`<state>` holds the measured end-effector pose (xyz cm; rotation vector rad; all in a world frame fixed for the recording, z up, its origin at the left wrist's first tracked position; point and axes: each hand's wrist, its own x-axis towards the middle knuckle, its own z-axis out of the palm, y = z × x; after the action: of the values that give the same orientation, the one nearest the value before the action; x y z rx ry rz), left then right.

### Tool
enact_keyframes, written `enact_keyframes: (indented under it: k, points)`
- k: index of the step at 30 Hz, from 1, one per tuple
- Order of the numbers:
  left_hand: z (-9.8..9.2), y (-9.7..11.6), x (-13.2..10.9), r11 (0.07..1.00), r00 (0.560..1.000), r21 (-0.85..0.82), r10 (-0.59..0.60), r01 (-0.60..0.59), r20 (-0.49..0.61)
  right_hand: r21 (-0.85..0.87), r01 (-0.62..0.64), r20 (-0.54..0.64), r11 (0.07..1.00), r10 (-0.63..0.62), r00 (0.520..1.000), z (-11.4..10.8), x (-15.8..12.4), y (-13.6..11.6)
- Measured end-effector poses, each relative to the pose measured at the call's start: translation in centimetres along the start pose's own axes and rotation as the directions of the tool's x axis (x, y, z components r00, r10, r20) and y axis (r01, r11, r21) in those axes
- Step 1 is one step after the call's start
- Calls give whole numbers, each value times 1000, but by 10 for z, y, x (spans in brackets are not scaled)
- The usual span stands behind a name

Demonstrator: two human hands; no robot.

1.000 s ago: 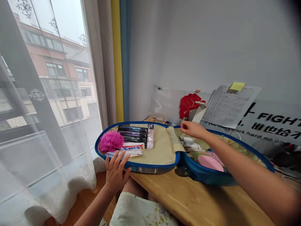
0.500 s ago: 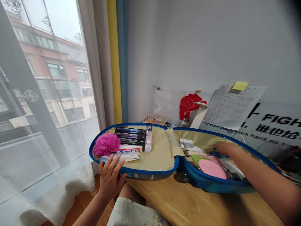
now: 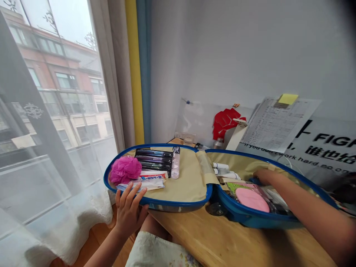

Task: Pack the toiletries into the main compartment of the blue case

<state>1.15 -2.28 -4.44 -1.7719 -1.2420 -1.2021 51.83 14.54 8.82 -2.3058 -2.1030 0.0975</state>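
Note:
A small blue suitcase (image 3: 178, 203) lies unfolded, its two shells side by side. My left hand (image 3: 130, 207) rests over the near rim of the left shell, fingers spread and thumb outside. By its fingertips are a toothpaste pack (image 3: 152, 176) and a white-and-blue packet (image 3: 151, 184). A pink bath puff (image 3: 125, 169) and a row of dark packaged pens (image 3: 153, 158) sit behind them. Inside the right shell, my right hand (image 3: 263, 176) is closed around a dark blue item (image 3: 254, 181), mostly hidden by the hand. A pink oval case (image 3: 252, 200) lies in front of it.
White capped tubes (image 3: 221, 166) lie in the right shell near the hinge. The suitcase stands on a wooden table (image 3: 194, 230). Behind it are a metal-capped bottle (image 3: 218, 142), a sheaf of papers (image 3: 278, 126) and a wall poster. A sheer curtain (image 3: 61, 207) hangs at left.
My right hand has shifted slightly at the blue item, and less of the item shows now. The view has turned a little. My left hand stays on the rim.

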Motion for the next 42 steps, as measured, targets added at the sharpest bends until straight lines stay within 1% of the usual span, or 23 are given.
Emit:
enact_keyframes:
  k: [2, 4, 7, 11, 13, 16, 20, 24, 31, 34, 37, 40, 42]
  points:
    - [0, 0, 1, 1000, 1000, 5, 7, -7, -1, -69, -28, 120, 997, 36, 992, -2, -1, -2]
    - [-1, 0, 1, 1000, 1000, 14, 19, -19, 3, -115, -28, 194, 993, 50, 980, -5, -2, -6]
    - [0, 0, 0, 1000, 1000, 14, 17, -17, 3, -110, 25, 240, 994, 2, 971, -13, -4, -19]
    - [1, 0, -1, 1000, 1000, 2, 0, 0, 4, -2, 135, 282, 991, -129, 951, -22, -10, -43]
    - [1, -1, -1, 1000, 1000, -4, 1, -1, -1, 45, 170, 296, 984, -175, 939, -23, -14, -53]
    - [1, -1, 0, 1000, 1000, -6, 14, -14, -9, 72, 166, 341, 983, -181, 922, -22, -21, -61]
    - [0, 1, 1, 1000, 1000, -8, 7, -7, -4, 101, 136, 424, 986, -166, 890, -21, -27, -59]
    - [0, 1, 1, 1000, 1000, -8, -4, 4, -6, 116, 123, 422, 986, -161, 892, -21, -29, -51]
    - [0, 0, 1, 1000, 1000, 2, 26, -26, -14, 137, 130, 425, 982, -177, 888, -18, -33, -40]
    - [0, 0, 1, 1000, 1000, 4, 19, -19, -8, 108, 136, 390, 985, -167, 905, -16, -35, -43]
    - [0, 0, 1, 1000, 1000, 5, 12, -12, -6, 90, 160, 344, 983, -181, 921, -15, -35, -53]
    - [0, 0, 1, 1000, 1000, 1, 15, -15, -6, 68, 167, 326, 984, -181, 928, -18, -34, -58]
    - [0, 0, 0, 1000, 1000, 1, 11, -11, 1, 51, 153, 330, 987, -161, 930, -23, -36, -56]
